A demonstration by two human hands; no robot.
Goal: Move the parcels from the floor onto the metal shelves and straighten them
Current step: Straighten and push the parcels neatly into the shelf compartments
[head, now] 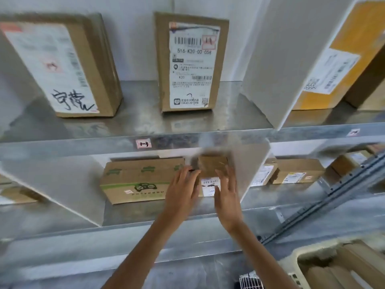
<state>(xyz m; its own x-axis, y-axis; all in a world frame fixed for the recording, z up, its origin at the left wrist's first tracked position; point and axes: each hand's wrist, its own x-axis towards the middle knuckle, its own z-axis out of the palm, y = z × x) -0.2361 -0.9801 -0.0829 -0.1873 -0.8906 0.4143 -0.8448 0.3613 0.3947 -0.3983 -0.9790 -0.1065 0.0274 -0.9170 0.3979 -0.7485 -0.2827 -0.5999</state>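
Galvanised metal shelves [62,142] against a pale wall fill the view. Both arms reach into the lower bay. The small brown parcel [212,163] sits on that lower shelf directly between the two hands, its white-labelled end facing the person. Its long axis seems to run back into the shelf, away from the palms.

The left hand [183,190] lies against the parcel's left side and the right hand [228,192] against its right. Both have their fingers extended rather than wrapped, so they look released and flat, squaring the box rather than gripping it. Neither hand is clearly nearer. Any straightening would, I judge, be a small twist or push forward from both palms.

Just beyond the left hand's outer edge is a green-printed carton [135,180], touching or nearly touching the parcel. A grey divider panel [245,163] stands just outside the right hand.

Motion blur smears the fingertips and the parcel's top edge, so exact contact cannot be told. The parcel's rear end is hidden under the upper shelf. A dark spot by the left fingertips is unreadable.
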